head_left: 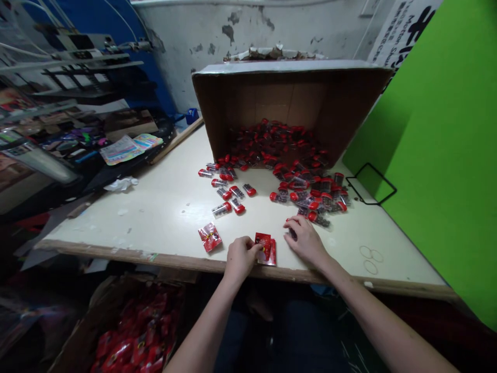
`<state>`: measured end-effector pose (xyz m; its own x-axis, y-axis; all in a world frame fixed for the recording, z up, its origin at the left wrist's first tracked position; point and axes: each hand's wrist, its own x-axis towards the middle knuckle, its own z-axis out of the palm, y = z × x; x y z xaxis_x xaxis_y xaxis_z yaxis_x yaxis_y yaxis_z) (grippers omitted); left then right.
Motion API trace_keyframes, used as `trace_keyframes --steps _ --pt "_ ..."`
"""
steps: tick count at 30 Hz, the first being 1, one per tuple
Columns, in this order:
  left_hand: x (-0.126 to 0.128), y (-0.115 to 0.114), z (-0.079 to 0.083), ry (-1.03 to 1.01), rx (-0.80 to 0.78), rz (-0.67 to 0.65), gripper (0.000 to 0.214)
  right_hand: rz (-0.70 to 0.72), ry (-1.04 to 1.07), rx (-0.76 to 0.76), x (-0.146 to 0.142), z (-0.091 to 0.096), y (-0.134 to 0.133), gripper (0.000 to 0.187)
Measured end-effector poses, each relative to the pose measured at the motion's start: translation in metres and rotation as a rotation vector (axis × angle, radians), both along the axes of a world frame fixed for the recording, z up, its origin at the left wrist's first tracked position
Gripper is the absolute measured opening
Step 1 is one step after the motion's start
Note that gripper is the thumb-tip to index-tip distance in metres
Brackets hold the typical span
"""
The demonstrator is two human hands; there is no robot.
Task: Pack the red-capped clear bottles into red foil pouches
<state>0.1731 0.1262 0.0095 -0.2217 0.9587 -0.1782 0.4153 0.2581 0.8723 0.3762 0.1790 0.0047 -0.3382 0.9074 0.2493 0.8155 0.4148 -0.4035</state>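
Note:
My left hand (239,256) is closed on the edge of a small red packet (266,248) lying near the table's front edge. My right hand (305,237) rests just right of that packet, fingers curled over a small dark tube (292,234) with a red cap. Another red packet (210,237) lies flat to the left of my left hand. Many small red-capped clear tubes (306,189) spill from a cardboard box (233,93) tipped on its side at the back of the table.
The pale table (163,207) has a worn front edge. A green panel (446,155) stands at the right. A box of red packets (132,336) sits on the floor below left. Cluttered shelves (58,103) fill the left side. Rubber bands (370,257) lie at the right.

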Motion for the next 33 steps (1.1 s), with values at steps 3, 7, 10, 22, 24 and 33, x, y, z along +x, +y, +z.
trace_keyframes --steps 3,7,10,22,24,33 --pt "-0.003 -0.001 -0.002 -0.127 -0.024 -0.003 0.025 -0.096 0.038 0.025 0.001 -0.007 -0.004 0.037" --pt "-0.003 -0.003 0.003 -0.319 -0.062 -0.001 0.023 -0.198 0.114 0.015 0.004 -0.014 -0.005 0.044" --pt "-0.001 -0.006 0.013 -0.446 -0.084 0.018 0.022 -0.249 0.216 -0.017 0.01 -0.014 -0.006 0.04" --pt "0.028 -0.004 0.042 -0.982 -0.095 0.331 0.028 -0.183 1.228 -0.503 -0.022 0.031 -0.096 0.03" --pt "0.032 -0.004 0.046 -1.043 -0.089 0.376 0.03 -0.177 1.256 -0.558 -0.031 0.031 -0.108 0.03" --pt "0.043 -0.013 0.056 -1.24 -0.179 0.38 0.02 -0.138 1.185 -0.575 -0.039 0.032 -0.104 0.029"
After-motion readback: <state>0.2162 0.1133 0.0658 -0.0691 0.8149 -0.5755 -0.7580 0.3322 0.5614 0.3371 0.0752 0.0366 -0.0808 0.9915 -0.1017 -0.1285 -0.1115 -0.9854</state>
